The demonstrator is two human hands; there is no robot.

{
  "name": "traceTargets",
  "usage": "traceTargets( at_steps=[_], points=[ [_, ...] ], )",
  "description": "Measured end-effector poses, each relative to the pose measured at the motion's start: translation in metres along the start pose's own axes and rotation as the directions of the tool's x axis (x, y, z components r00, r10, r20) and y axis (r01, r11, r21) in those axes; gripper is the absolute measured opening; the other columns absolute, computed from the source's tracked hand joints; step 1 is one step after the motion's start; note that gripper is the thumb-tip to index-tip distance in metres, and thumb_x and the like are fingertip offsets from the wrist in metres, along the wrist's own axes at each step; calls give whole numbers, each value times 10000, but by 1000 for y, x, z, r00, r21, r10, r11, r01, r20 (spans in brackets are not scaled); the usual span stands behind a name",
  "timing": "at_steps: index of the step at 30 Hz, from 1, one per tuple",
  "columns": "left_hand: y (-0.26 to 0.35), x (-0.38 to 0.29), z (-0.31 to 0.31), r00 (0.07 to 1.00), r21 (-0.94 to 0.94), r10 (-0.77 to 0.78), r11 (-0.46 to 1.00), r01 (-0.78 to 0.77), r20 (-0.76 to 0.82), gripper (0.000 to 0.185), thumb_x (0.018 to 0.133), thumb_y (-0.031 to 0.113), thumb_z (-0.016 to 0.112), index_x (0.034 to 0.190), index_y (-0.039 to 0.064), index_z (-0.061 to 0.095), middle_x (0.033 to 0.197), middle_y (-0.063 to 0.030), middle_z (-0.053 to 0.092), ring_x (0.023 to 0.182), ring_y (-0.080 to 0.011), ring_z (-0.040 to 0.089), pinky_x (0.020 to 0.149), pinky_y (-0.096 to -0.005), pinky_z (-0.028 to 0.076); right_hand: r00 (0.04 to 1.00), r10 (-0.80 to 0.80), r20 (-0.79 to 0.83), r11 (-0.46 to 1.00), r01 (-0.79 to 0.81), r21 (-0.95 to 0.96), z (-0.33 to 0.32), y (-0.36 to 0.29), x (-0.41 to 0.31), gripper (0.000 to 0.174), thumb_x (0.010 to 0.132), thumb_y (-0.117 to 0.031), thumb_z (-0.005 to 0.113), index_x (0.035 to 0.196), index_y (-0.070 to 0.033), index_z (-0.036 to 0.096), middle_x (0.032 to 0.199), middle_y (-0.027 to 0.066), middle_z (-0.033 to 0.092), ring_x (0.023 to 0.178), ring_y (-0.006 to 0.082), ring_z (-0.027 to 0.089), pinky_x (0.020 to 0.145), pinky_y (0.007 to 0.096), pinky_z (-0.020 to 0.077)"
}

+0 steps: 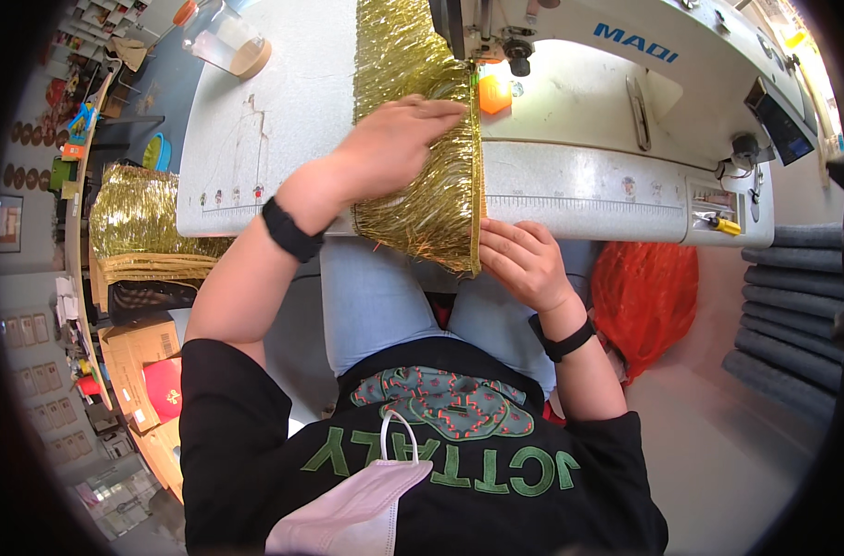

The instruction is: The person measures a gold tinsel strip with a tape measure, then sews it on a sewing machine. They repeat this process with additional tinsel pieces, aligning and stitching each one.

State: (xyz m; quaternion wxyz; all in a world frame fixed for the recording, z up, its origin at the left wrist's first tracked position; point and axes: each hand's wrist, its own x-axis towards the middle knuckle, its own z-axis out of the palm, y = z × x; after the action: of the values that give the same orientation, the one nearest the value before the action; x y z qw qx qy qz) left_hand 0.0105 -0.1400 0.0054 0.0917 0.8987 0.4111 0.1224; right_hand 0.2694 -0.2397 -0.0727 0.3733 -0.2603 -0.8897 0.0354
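A strip of gold tinsel fringe runs along the sewing table and under the needle area of a MAQI sewing machine. My left hand lies across the fringe, its fingers stretched towards the stitched edge, just short of the presser foot. The near end of the strip hangs over the table's front edge. There my right hand holds the fringe's right edge, where a yellow-orange band shows. Its thumb is hidden, so the exact grip is partly out of sight.
An orange plastic piece lies beside the needle. Metal tweezers rest on the machine bed, and a clear jar lies at the table's far left. More gold fringe is piled at left. A red plastic bag and stacked grey cushions are at right.
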Motion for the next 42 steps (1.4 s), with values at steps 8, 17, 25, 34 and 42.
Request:
traceTargets(
  at_steps=[8,17,25,34,42],
  points=[
    [-69,-45,-19,962,-258,-271,928,268,23,568,833,-92,406,1354,-20,621,1463,-109,590,1292,-271,557,1110,-355,429,1000,-6,1,1000,6,-5,1,1,-1,174,870,-119,663,1034,-94,713,1161,39,733,1159,177,683,882,329,515],
    [-55,-60,-40,861,266,-364,843,467,-356,321,843,-13,543,1098,5,737,1265,-140,695,1114,-361,650,982,-434,523,1000,-5,10,1000,5,-24,1,-1,-2,212,869,-132,653,1072,-100,707,1193,42,725,1166,182,677,900,333,509],
    [83,-49,17,983,115,122,988,-106,-138,579,799,50,631,1377,45,608,1498,-120,550,1367,-284,533,1118,-442,405,1000,-5,-13,1000,5,11,3,0,-3,281,849,-149,656,1125,-139,709,1163,43,720,1142,187,677,880,336,504],
    [87,-40,44,959,62,142,989,-131,-247,349,858,90,629,1192,25,709,1358,-159,655,1298,-298,608,1103,-455,461,996,-35,-82,999,34,-10,-2,-1,-5,235,845,-140,702,1080,-148,708,1155,49,721,1091,219,690,861,359,535],
    [108,-63,55,968,-110,37,992,-66,-248,499,881,24,631,1372,-51,585,1422,-245,587,1337,-383,566,1131,-488,441,998,-32,-60,999,31,-7,1,-1,-13,238,843,-183,674,1072,-126,707,1168,43,716,1114,216,686,883,360,535]
  ],
)
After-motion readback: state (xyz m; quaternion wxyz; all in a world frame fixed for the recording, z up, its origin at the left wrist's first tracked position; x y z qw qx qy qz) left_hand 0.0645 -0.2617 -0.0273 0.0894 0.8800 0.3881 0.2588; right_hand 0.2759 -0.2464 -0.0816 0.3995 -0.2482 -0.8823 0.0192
